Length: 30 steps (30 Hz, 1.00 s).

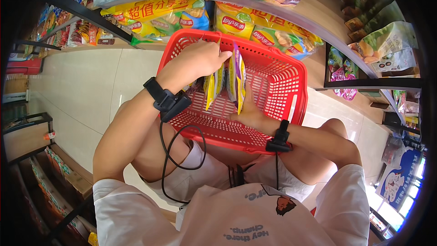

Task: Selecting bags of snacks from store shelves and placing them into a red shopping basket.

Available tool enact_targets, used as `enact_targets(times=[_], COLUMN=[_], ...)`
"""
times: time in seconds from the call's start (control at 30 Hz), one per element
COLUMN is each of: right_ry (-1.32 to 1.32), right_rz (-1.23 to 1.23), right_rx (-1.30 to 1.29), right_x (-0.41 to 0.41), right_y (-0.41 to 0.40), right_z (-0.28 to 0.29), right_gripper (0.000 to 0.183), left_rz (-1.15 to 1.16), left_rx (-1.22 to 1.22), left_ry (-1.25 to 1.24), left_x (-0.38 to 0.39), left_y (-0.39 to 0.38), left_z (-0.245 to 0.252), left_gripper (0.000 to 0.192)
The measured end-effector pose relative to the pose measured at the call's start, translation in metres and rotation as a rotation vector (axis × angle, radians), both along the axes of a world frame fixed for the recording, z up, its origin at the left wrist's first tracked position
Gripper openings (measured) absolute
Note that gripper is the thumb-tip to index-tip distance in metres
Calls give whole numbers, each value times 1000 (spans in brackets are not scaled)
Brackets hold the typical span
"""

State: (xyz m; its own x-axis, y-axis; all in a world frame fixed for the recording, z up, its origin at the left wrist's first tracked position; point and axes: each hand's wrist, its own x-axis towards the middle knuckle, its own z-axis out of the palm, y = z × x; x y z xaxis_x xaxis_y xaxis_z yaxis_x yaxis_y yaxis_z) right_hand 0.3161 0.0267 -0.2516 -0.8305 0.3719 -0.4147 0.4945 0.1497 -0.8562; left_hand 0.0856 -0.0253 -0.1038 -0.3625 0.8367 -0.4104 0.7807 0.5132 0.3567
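Observation:
A red perforated plastic basket [290, 71] rests across my thighs, in front of the lower shelf. Inside it, several yellow snack packets stand on edge. My left hand [201, 56] reaches over the basket's left part, its fingers curled around the top of a yellow packet [214, 87]; the fingertips are partly hidden. Close to its thumb stands a yellow and purple packet [237, 78]. My right hand [251, 111] is low inside the basket, with its thumb and fingers spread at the lower end of that purple packet, touching its right side.
Shelves with bagged snacks curve around the front and right. Large yellow multipacks of Lay's chips [235, 24] lie just beyond the basket. A black cable [164, 164] hangs from my left wrist strap. More shelving [73, 177] stands at the lower left, beside the tiled floor [82, 82].

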Motion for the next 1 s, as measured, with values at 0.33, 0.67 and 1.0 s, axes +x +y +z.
enact_targets(times=[0.33, 0.67, 1.0], right_ry=[-34, -131, -410], right_rz=[-39, -86, -226], right_rx=[-405, -370, -303], right_x=[7, 18, 5], right_y=[7, 14, 28], right_z=[59, 28, 74], right_gripper=[140, 125, 57], left_rz=[-45, -110, -11], left_rx=[362, 353, 380], left_ry=[190, -24, -149], left_x=[23, 72, 61], left_y=[2, 13, 14], left_z=[-12, -21, -34], left_gripper=[45, 24, 18])
